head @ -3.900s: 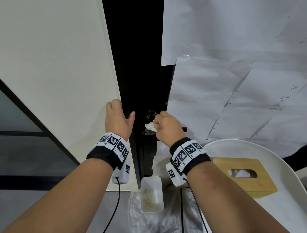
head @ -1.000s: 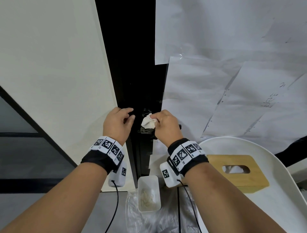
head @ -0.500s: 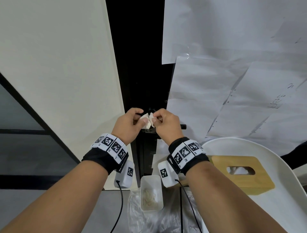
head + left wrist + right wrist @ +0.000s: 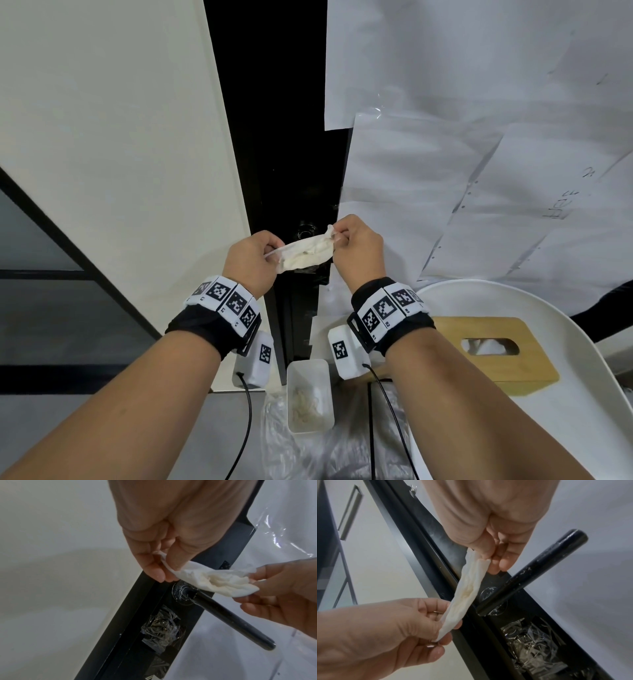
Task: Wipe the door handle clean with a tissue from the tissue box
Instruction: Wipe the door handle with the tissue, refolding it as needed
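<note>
Both hands pinch one tissue (image 4: 305, 255), stretched between them just in front of the black handle (image 4: 228, 616). The left hand (image 4: 251, 262) grips one end between thumb and forefinger; the right hand (image 4: 356, 251) grips the other end the same way. From the wrist views the tissue seems to hang clear of the handle rather than lie on it, though the gap is hard to judge.

What could go wrong, as a judgement: the tissue is thin, already creased and stained yellowish at the middle, so pulling it taut between two pinches may tear it there. If the soiled patch meets the lever again, it may smear grime back instead of lifting it. White specks show on the lever and around its round base (image 4: 181, 592), where the rod meets the plate; a flat strip drawn over the rod would likely miss that ring. A slack pinch at either end would let the strip slip off as it is drawn across.

Counted: one tissue in hand, one handle, two hands. One wooden tissue box (image 4: 486, 349) sits on one white chair (image 4: 582, 428) at the right, well apart from the door. One small white tray (image 4: 310, 395) lies below the hands, with scraps in it, on crumpled clear plastic.
</note>
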The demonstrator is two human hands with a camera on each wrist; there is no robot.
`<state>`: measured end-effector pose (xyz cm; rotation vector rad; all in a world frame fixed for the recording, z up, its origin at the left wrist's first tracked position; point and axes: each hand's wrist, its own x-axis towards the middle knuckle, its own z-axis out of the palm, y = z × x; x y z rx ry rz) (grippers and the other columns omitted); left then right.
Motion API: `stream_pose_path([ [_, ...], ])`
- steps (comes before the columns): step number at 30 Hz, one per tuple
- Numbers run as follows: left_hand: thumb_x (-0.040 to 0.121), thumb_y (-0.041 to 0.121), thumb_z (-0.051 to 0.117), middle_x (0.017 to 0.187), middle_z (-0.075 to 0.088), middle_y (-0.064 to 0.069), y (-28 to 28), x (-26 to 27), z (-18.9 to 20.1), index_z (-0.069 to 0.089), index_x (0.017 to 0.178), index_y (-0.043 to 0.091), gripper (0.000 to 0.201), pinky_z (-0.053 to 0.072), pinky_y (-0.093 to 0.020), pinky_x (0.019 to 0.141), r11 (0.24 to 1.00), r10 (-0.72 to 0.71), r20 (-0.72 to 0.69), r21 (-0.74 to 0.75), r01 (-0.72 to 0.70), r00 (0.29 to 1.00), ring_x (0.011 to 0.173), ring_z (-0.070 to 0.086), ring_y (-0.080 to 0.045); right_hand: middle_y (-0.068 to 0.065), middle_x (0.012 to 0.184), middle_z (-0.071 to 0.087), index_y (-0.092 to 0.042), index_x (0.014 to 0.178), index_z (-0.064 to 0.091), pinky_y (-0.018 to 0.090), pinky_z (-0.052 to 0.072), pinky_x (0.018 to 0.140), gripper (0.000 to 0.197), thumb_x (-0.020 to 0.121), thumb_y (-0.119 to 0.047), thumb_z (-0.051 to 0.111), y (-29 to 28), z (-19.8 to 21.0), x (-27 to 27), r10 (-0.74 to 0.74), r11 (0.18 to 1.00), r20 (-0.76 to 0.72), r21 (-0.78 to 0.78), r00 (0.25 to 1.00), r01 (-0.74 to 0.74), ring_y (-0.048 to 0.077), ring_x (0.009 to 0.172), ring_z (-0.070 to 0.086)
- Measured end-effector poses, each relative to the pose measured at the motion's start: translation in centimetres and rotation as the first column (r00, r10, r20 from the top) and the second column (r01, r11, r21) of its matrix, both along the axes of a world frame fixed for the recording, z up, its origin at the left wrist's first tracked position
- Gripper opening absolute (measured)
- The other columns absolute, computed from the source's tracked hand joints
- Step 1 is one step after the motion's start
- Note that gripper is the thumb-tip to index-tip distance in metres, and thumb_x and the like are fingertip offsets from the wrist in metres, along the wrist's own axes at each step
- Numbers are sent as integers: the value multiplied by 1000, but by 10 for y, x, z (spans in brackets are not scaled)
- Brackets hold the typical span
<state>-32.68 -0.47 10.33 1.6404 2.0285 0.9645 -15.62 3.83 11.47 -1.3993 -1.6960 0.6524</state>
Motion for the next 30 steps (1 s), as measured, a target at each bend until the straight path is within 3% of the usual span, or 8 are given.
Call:
stream_pose_path([
  [3, 92, 7, 52, 84, 66, 4, 0, -2, 0, 65, 97, 24, 21, 42, -20, 64, 998, -23, -7, -50, 23, 1000, 78, 59, -12, -2, 72, 58, -18, 88, 60, 23, 46, 60, 24, 89, 0, 44, 1, 2, 0, 7, 1000, -32, 4, 999, -6, 7, 63, 53],
  [6, 92, 10, 50, 88, 66, 7, -1, 0, 1, 65, 103, 25, 24, 44, -18, 66, 993, -96, 55, -64, 100, 994, 81, 60, -10, -4, 79, 62, -20, 87, 61, 16, 45, 63, 24, 89, -1, 45, -2, 3, -1, 69, 998, -75, 11, 995, -69, 5, 73, 57],
  [9, 91, 21, 56, 83, 67, 9, 0, 4, 2, 67, 97, 24, 13, 46, -22, 71, 994, -97, 101, -42, 101, 990, 79, 62, -11, -3, 82, 65, -19, 87, 62, 20, 50, 68, 24, 89, -1, 46, -4, 5, -2, 110, 994, -105, 36, 988, -107, 9, 78, 60],
  [14, 96, 17, 49, 77, 61, 1, 3, 2, 0, 65, 98, 12, 16, 40, -22, 61, 999, 11, 15, -40, -10, 1000, 73, 56, -16, -9, 73, 58, -20, 87, 60, 23, 45, 63, 22, 89, -2, 47, 0, 6, 4, 54, 998, -116, 40, 992, -50, 7, 69, 55],
  [19, 97, 22, 42, 85, 66, -13, 7, 1, -2, 60, 98, 7, 23, 57, -46, 74, 996, 83, 116, -47, -78, 990, 75, 67, -32, -3, 82, 62, -18, 84, 62, 20, 47, 66, 28, 86, 3, 44, -3, 5, 7, 172, 985, -106, 12, 979, -172, 8, 74, 56],
  [24, 99, 29, 42, 86, 66, -17, 4, 12, 12, 57, 92, 0, 34, 60, -43, 65, 991, 122, 323, 14, -134, 939, 73, 69, -28, 3, 90, 64, -11, 62, 68, 30, 44, 89, 38, 68, 17, 43, -5, 1, 7, 337, 940, 31, -56, 941, -335, 20, 97, 52],
  [26, 97, 30, 46, 86, 64, -17, 3, 14, 16, 57, 89, -2, 34, 60, -42, 66, 991, 114, 341, 26, -130, 933, 77, 68, -28, 2, 91, 66, -14, 67, 69, 31, 47, 89, 36, 72, 13, 45, -5, 0, 6, 308, 949, -2, -63, 951, -307, 18, 97, 55],
  [30, 94, 32, 53, 84, 65, -21, 1, 14, 20, 59, 83, -2, 35, 61, -42, 67, 995, 81, 355, 24, -96, 932, 78, 67, -31, -2, 98, 61, -19, 94, 64, 16, 47, 79, 10, 86, -15, 59, -11, 6, 2, 305, 952, -70, 0, 950, -306, 3, 86, 56],
])
